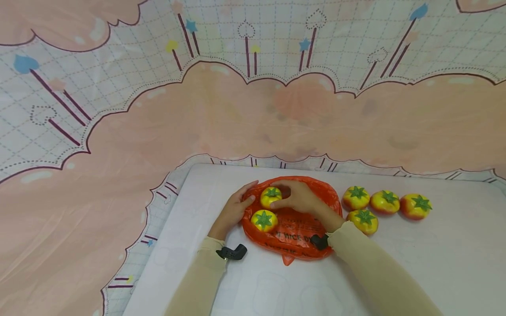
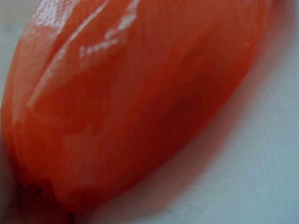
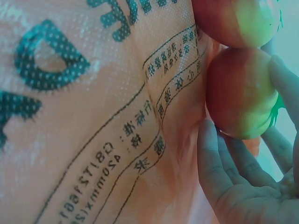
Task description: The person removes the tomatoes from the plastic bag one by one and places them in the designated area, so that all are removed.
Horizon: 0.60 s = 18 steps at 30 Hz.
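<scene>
In the head view we see a white surface with a red bag spread open near its far edge, towards the far left corner. Our right hand grips one fruit with thumb and fingers curled about it, over the left part of the bag. Our left hand lies at the bag's left rim and holds it between thumb and fingers. The two hands are near each other, with the gripped fruit between them. A second fruit rests inside the bag's rim, on the side towards the surface's near edge. Beyond the bag, towards the right edge, lie four more fruits: three in a row along the far edge and one nearer us. All are yellow and red with green leafy tops.

In the left wrist view, the red bag's wrinkled wall bulges across most of the frame, and part of our left hand shows blurred at the lower left.

In the right wrist view, we have the gripped fruit between thumb and fingers, beside the bag's dark lettering. The second fruit is right against it or just behind; we cannot tell which.
</scene>
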{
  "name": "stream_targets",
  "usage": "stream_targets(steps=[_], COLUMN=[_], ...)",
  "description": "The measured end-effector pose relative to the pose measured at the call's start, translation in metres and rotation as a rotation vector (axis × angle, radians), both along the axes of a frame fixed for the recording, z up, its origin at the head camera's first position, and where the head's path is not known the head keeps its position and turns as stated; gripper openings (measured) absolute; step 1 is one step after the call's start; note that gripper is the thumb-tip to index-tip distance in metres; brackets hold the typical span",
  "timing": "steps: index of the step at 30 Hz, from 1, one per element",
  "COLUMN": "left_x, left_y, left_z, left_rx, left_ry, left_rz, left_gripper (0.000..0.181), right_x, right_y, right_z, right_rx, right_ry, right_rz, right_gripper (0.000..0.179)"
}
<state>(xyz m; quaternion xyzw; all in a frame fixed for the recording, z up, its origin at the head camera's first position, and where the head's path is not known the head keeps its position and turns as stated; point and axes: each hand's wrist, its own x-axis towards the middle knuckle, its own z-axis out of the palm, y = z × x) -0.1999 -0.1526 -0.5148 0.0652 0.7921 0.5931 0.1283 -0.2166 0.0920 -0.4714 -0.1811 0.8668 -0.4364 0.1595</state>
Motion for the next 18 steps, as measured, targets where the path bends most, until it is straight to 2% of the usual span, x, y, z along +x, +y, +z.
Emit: stream_targets(steps=[18], left_x=[0.000], left_y=[0.000], left_z=[-0.002], left_rx=[0.014], left_ry=[-0.007], left_rz=[0.006], left_gripper=[0.048], right_x=[-0.001], right_y=[0.011], right_z=[0.003], right_rx=[-0.045], right_ry=[0.023], right_rz=[0.025], right_gripper=[0.061])
